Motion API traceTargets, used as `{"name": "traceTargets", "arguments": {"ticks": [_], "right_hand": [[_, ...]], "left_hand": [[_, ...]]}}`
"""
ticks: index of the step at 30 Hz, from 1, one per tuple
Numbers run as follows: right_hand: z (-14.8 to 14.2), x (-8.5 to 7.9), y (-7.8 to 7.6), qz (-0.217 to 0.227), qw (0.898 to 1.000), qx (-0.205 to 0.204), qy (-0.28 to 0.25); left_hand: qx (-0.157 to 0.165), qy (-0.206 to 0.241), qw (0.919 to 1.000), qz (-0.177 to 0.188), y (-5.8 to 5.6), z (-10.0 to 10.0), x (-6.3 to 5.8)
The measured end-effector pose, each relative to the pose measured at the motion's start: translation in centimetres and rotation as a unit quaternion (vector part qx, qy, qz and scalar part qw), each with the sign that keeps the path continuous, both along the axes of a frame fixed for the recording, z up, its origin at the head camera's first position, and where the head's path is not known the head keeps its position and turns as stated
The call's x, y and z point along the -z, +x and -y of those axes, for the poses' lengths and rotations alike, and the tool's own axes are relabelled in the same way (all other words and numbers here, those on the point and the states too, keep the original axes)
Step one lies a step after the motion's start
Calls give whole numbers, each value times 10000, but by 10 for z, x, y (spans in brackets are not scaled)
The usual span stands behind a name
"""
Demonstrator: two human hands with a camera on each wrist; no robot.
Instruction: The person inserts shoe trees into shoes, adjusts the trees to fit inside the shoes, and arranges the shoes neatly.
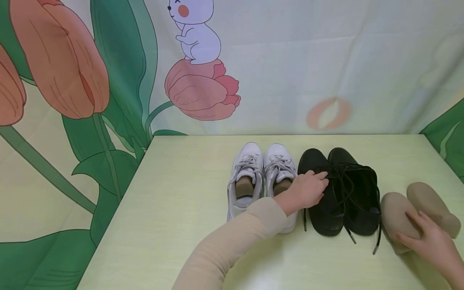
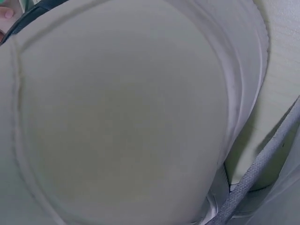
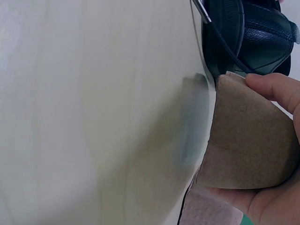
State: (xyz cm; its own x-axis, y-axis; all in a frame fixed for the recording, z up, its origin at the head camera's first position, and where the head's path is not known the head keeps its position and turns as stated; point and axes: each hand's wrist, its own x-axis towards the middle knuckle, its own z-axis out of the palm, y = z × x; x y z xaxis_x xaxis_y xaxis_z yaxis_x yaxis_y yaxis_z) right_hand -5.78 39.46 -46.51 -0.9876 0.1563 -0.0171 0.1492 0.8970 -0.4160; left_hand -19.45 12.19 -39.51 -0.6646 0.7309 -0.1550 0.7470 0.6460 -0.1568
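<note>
A pair of black lace-up shoes (image 1: 357, 197) stands right of centre, laces loose. My left hand (image 1: 308, 189) grips the left black shoe (image 1: 328, 215) near its laces; some fingertips are hidden. At the right, my right hand (image 1: 427, 237) holds a beige moulded shoe insert (image 1: 400, 213), with thumb and fingers on opposite sides of it. The right wrist view shows that insert (image 3: 253, 136) in the grip, close to a black shoe (image 3: 262, 37). A second beige insert (image 1: 431, 205) lies just beyond it. A pale surface fills most of the left wrist view.
Left of the black pair stand white lace-up sneakers (image 1: 248, 165), with brown pieces (image 1: 244, 187) inside their openings. My left forearm (image 1: 224, 249) crosses in front of them. The pale table (image 1: 156, 209) ends at a flower-printed cloth (image 1: 275, 92) behind.
</note>
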Motion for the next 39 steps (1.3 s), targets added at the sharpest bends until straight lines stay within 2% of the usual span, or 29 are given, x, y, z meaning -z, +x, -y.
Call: {"name": "traceTargets", "arguments": {"ticks": [3,8,11,16,23,31,39], "right_hand": [[1,-2,0,-127,9999,-26,-5],[3,-8,-1,-328,9994,-101,-39],[5,-12,-2,-362,9992,-135,-55],[7,-16,-4,-289,9995,-82,38],[8,-20,-8,-276,9996,-30,47],[8,-24,-10,-315,9995,-65,35],[9,-27,-10,-287,9995,-51,91]], "left_hand": [[130,12,9998,-119,-2,0,2],[454,37,9964,-718,-5,3,4],[507,67,9937,-1001,-7,4,5],[471,166,9916,-1192,-11,5,8],[337,630,9906,-1170,-17,2,6],[105,1063,9897,-955,-19,1,4],[-132,1064,9909,-812,-20,-2,6]]}}
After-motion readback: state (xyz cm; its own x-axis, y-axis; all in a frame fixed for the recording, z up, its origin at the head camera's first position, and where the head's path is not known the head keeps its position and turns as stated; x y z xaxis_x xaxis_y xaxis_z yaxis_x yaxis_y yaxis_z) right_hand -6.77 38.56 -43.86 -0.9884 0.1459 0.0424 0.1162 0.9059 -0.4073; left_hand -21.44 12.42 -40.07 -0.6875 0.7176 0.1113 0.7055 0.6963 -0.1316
